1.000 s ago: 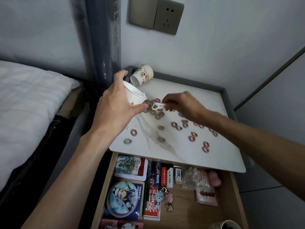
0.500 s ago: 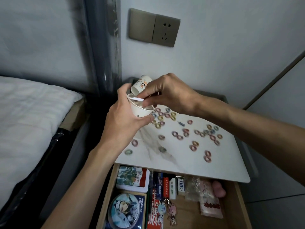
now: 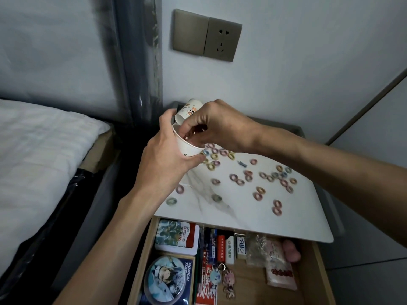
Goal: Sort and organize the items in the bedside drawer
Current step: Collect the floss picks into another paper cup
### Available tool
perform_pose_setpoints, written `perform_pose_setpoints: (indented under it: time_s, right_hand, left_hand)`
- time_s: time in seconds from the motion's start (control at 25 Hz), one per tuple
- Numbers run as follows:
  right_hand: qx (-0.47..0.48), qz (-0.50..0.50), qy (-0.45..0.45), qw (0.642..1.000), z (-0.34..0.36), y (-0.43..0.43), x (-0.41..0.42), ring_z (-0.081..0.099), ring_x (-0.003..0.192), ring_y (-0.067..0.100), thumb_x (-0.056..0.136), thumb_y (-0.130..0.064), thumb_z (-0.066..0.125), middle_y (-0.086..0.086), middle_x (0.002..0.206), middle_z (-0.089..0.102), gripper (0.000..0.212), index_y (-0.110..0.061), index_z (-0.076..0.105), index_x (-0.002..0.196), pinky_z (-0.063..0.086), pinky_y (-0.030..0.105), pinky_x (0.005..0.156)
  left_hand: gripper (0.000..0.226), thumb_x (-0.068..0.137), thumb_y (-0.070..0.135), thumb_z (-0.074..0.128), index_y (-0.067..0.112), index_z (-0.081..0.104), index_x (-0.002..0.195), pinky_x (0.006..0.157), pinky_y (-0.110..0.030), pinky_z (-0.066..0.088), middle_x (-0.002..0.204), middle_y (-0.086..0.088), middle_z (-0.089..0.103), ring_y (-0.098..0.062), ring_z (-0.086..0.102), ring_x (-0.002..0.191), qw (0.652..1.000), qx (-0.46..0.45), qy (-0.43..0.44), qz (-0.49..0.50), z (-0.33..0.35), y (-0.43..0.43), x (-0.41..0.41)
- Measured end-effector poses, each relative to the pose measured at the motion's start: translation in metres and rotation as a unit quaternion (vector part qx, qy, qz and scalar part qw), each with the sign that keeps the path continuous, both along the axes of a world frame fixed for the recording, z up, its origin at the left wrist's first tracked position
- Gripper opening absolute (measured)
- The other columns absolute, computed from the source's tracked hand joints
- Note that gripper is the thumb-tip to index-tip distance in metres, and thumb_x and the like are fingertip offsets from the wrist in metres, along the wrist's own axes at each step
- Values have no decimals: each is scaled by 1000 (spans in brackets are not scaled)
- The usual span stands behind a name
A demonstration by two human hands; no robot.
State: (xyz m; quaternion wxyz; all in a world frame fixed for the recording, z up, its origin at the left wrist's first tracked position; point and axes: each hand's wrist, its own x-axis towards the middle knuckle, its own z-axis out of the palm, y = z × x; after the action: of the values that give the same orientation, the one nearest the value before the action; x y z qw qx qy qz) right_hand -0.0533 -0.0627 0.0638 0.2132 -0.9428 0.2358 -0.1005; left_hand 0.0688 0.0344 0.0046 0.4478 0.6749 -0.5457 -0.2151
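Observation:
My left hand (image 3: 163, 159) grips a white paper cup (image 3: 187, 148), held just above the back left of the marble nightstand top (image 3: 242, 214). The curled fingers of my right hand (image 3: 220, 126) dip into the cup's mouth, and their tips are hidden inside. Several small coloured hair rings (image 3: 259, 190) lie scattered over the top. A second printed paper cup (image 3: 187, 111) lies on its side behind my hands. Below, the wooden drawer (image 3: 253, 282) stands pulled out.
The drawer holds a tin (image 3: 176, 236), a round anime box (image 3: 169, 280), keychains (image 3: 222, 278), small packets and erasers. A tiny blue piece (image 3: 242, 164) lies among the rings. A bed (image 3: 33, 150) is on the left, a wall socket (image 3: 207, 38) above.
My right hand picked a small white item off the nightstand top, lifted it over the cup, and its fingers now reach inside the cup. My left hand raised and steadied the cup.

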Motion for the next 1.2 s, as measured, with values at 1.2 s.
perform_pose_setpoints:
  time_s: [1.2]
  right_hand:
    - [17, -367, 28, 930, -147, -43, -61, 63, 87, 25, 95, -18, 62, 11, 100, 70, 13, -7, 65, 102, 52, 35, 76]
  left_hand:
    - [93, 68, 30, 88, 28, 33, 143, 84, -22, 36, 129, -2, 57, -19, 52, 111, 994, -21, 13, 111, -3, 2, 31]
